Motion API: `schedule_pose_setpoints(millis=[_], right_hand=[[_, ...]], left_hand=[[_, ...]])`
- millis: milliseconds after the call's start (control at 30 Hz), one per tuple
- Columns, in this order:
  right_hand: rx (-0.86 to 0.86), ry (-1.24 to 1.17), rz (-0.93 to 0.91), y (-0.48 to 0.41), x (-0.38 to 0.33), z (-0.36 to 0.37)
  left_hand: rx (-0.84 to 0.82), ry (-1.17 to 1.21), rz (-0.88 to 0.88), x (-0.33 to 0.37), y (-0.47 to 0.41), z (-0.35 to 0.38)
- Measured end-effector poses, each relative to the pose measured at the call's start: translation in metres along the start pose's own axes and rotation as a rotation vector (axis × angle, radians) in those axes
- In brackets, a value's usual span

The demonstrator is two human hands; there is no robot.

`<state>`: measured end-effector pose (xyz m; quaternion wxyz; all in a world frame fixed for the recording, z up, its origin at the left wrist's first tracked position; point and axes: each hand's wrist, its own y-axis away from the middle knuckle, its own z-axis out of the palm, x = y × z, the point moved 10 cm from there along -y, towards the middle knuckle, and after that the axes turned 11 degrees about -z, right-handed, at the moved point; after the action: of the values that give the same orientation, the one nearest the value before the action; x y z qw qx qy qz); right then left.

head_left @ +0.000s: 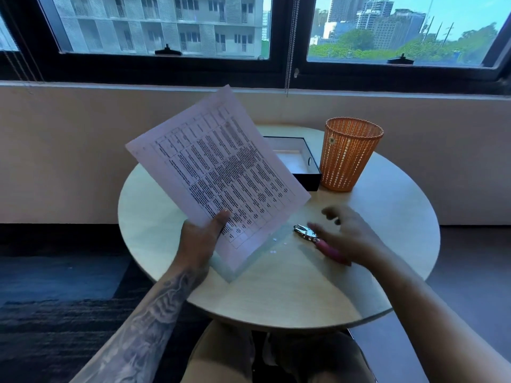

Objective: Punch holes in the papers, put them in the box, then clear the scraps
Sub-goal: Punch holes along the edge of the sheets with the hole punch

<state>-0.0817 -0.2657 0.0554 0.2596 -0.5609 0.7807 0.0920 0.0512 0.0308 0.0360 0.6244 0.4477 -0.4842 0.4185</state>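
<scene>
My left hand (200,239) grips a printed sheet of paper (218,172) by its lower edge and holds it tilted above the round table (171,244). A hole punch with a pink handle (318,240) lies on the table to the right. My right hand (348,233) hovers just over its handle, fingers spread and blurred, holding nothing. A few small white paper scraps (275,246) lie on the table between the sheet and the punch. The black box (307,172) with a white inside stands open behind the sheet, partly hidden by it.
An orange mesh waste basket (348,156) stands upright right of the box at the table's far side. A wall and windows run behind the table. My knees show under the near edge.
</scene>
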Motion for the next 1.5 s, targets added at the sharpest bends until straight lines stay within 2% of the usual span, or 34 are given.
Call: schedule_pose_setpoints(millis=[100,233,367,500,600,733,800,867,933,1033,1100,1267,1400,1500], right_hand=[[0.056,-0.517,0.014,-0.004,-0.018,-0.015],[-0.078,-0.906,-0.001,-0.009,-0.052,-0.009],[-0.208,-1.179,-0.002,-0.008,-0.075,0.006],[-0.163,-1.265,-0.014,-0.008,-0.083,0.008],[-0.094,-1.237,-0.036,-0.012,-0.083,0.002],[0.055,-1.290,-0.014,-0.018,-0.080,-0.010],[0.117,-1.350,-0.005,-0.021,-0.081,-0.013],[0.137,-1.391,-0.006,-0.023,-0.086,-0.011],[0.123,-1.388,-0.020,-0.023,-0.093,-0.005],[0.117,-1.334,-0.017,-0.021,-0.099,0.001],[0.106,-1.310,-0.023,-0.020,-0.101,0.003],[0.107,-1.265,-0.036,-0.021,-0.099,0.003],[0.097,-1.272,-0.041,-0.020,-0.099,0.003],[0.079,-1.044,-0.072,-0.017,-0.087,-0.004]], left_hand=[[-0.098,-0.167,0.065,0.020,-0.001,0.001],[-0.260,-0.293,0.034,0.030,-0.003,0.009],[-0.357,-0.397,0.036,0.037,-0.001,0.016],[-0.343,-0.424,0.049,0.045,0.002,0.015],[-0.372,-0.254,0.011,0.048,0.006,0.012],[-0.621,0.295,-0.261,0.024,0.020,0.019],[-0.721,0.393,-0.284,0.012,0.034,0.032],[-0.774,0.378,-0.279,-0.004,0.049,0.054],[-0.716,0.286,-0.244,-0.014,0.059,0.074],[-0.479,0.206,-0.204,-0.019,0.060,0.084],[-0.383,0.165,-0.162,-0.017,0.058,0.086],[-0.313,-0.066,-0.052,-0.008,0.061,0.087],[-0.237,-0.110,0.012,-0.005,0.058,0.082],[-0.184,-0.101,0.018,-0.007,0.053,0.075]])
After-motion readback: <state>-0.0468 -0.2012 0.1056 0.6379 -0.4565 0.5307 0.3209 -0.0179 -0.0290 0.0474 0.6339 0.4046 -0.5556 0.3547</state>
